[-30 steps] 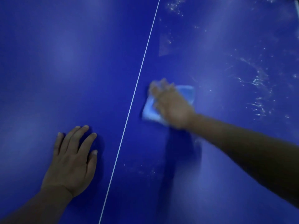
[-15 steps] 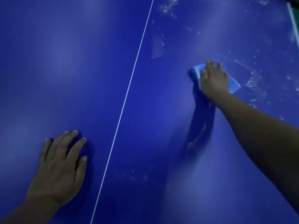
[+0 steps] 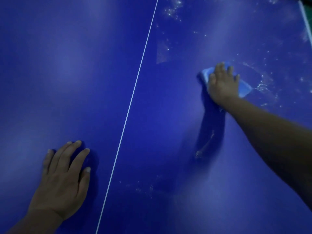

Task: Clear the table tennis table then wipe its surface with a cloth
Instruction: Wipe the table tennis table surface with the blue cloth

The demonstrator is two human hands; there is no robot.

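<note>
Your right hand presses flat on the soft, limp blue cloth; spread fingers over its middle. Your left hand rests open-palmed on the bench.

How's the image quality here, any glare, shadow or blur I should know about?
Head view: dim light, soft pale glare patches across the blue table; the right hand on the cloth casts a dark shadow toward the camera; the left hand reads fairly sharp; white residue catches light.
</note>
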